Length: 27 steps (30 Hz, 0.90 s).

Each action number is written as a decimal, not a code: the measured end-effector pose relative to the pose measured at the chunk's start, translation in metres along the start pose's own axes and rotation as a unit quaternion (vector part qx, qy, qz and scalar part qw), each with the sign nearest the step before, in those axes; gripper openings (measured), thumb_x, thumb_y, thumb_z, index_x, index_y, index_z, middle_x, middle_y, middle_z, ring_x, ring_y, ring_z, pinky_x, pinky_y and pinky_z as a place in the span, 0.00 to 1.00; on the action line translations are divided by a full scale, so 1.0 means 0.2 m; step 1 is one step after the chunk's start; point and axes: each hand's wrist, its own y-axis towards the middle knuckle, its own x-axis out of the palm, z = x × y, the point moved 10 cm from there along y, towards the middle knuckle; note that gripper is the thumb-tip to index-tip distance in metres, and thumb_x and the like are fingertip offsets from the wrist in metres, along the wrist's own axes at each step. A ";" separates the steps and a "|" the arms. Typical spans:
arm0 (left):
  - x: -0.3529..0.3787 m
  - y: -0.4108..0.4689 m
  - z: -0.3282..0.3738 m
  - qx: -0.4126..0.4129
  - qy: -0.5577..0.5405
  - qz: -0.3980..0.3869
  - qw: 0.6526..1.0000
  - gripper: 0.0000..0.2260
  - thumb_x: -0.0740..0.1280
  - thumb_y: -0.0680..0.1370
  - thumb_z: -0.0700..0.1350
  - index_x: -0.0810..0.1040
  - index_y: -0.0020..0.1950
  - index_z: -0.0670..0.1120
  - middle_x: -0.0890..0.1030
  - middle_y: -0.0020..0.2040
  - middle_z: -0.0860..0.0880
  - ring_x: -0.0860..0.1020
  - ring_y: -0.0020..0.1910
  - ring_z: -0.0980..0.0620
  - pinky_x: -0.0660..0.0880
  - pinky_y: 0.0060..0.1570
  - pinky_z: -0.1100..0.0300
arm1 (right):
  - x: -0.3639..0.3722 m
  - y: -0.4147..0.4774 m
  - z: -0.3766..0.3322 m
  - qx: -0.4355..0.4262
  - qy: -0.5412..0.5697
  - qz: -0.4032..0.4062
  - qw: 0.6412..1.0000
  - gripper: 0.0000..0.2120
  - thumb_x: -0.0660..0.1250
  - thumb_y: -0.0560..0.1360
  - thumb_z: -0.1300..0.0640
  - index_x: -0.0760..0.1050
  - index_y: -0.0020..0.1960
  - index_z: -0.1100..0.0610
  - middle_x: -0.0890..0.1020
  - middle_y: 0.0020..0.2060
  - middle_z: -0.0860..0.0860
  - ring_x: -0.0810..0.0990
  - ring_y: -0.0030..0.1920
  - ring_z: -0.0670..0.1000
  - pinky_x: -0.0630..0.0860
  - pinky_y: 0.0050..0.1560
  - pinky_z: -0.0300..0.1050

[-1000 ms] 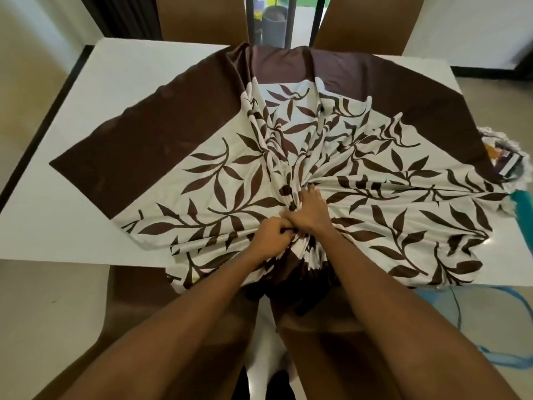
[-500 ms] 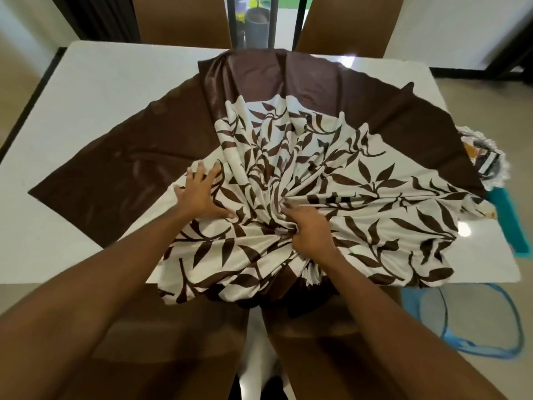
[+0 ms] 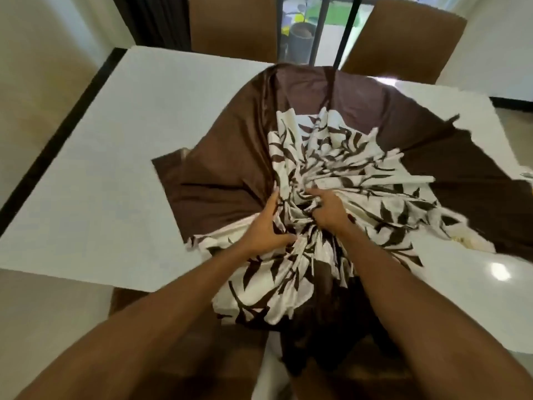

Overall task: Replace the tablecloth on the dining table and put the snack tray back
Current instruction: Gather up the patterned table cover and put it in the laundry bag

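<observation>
Cloth (image 3: 230, 180), brown with leaf print, bunched mid-table (image 3: 115, 140), near edge hanging off; left hand (image 3: 261, 229) and right hand (image 3: 327, 213) both clenched in its folds; risk: slick fabric sliding floorward, or dragging items at right edge.

- The tablecloth (image 3: 236, 180) lies bunched up on the table (image 3: 109, 174), more to the right side.
- The left part of the table is bare.
- Some of the cloth hangs over the near edge.
- The left hand (image 3: 264, 229) and the right hand (image 3: 327, 212) sit side by side on the middle of the cloth.
- Two chairs stand behind the table, the left chair (image 3: 230, 24) and the right chair (image 3: 401, 39).
</observation>
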 end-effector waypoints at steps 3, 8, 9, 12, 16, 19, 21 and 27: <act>-0.11 -0.10 -0.03 -0.018 -0.086 0.100 0.991 0.50 0.78 0.71 0.46 0.46 0.82 0.49 0.60 0.77 0.56 0.62 0.75 0.60 0.63 0.69 0.70 | 0.24 0.12 -0.38 -0.109 -0.055 -0.130 0.984 0.28 0.62 0.69 0.74 0.83 0.63 0.54 0.83 0.61 0.56 0.82 0.61 0.55 0.77 0.58 0.42; -0.54 -0.30 -0.18 -0.039 -0.047 0.212 0.975 0.44 0.79 0.68 0.49 0.58 0.77 0.53 0.76 0.65 0.54 0.77 0.63 0.58 0.75 0.64 0.59 | 0.41 0.11 -0.64 -0.194 -0.185 -0.182 0.946 0.30 0.66 0.71 0.67 0.77 0.70 0.48 0.78 0.70 0.52 0.75 0.69 0.54 0.72 0.70 0.48; -0.59 -0.31 -0.18 -0.029 -0.024 0.197 0.980 0.43 0.78 0.68 0.49 0.58 0.77 0.53 0.76 0.65 0.54 0.77 0.64 0.59 0.74 0.65 0.59 | 0.38 0.07 -0.65 -0.202 -0.197 -0.140 0.949 0.31 0.68 0.71 0.63 0.74 0.73 0.46 0.77 0.70 0.50 0.74 0.70 0.54 0.72 0.69 0.50; -0.70 -0.24 -0.17 0.011 0.076 0.148 0.986 0.41 0.75 0.70 0.44 0.59 0.79 0.52 0.70 0.70 0.47 0.71 0.70 0.50 0.69 0.71 0.50 | 0.21 -0.10 -0.55 -0.131 -0.179 0.079 0.972 0.40 0.73 0.69 0.47 0.63 0.78 0.44 0.70 0.75 0.50 0.68 0.74 0.56 0.65 0.74 0.59; -0.67 -0.02 -0.07 0.055 0.258 0.032 0.964 0.54 0.73 0.66 0.30 0.49 0.80 0.65 0.54 0.77 0.46 0.79 0.53 0.43 0.80 0.50 0.53 | 0.33 -0.56 -0.25 0.087 -0.027 0.185 0.979 0.59 0.75 0.61 0.28 0.43 0.80 0.36 0.45 0.82 0.52 0.44 0.81 0.61 0.40 0.74 0.70; -0.55 0.17 -0.01 0.084 0.428 -0.062 0.898 0.63 0.69 0.63 0.22 0.41 0.77 0.71 0.39 0.81 0.48 0.79 0.40 0.51 0.77 0.29 0.59 | 0.58 -0.87 -0.13 0.106 -0.079 0.167 0.977 0.62 0.68 0.59 0.20 0.38 0.81 0.38 0.33 0.81 0.54 0.36 0.80 0.64 0.38 0.75 0.69; -0.48 0.27 0.00 0.091 0.505 -0.118 0.850 0.60 0.67 0.65 0.23 0.41 0.77 0.72 0.38 0.81 0.47 0.79 0.48 0.49 0.79 0.32 0.56 | 0.67 -0.97 -0.04 0.141 -0.105 0.165 0.970 0.59 0.62 0.62 0.18 0.39 0.82 0.41 0.36 0.81 0.57 0.39 0.80 0.65 0.43 0.77 0.67; -0.33 0.44 0.09 0.070 0.530 -0.138 0.834 0.28 0.67 0.71 0.36 0.76 0.69 0.54 0.75 0.62 0.44 0.76 0.58 0.42 0.75 0.57 0.49 | 0.45 -0.98 0.06 0.098 -0.129 0.247 0.955 0.35 0.73 0.72 0.48 0.66 0.77 0.51 0.74 0.70 0.56 0.75 0.65 0.62 0.74 0.63 0.60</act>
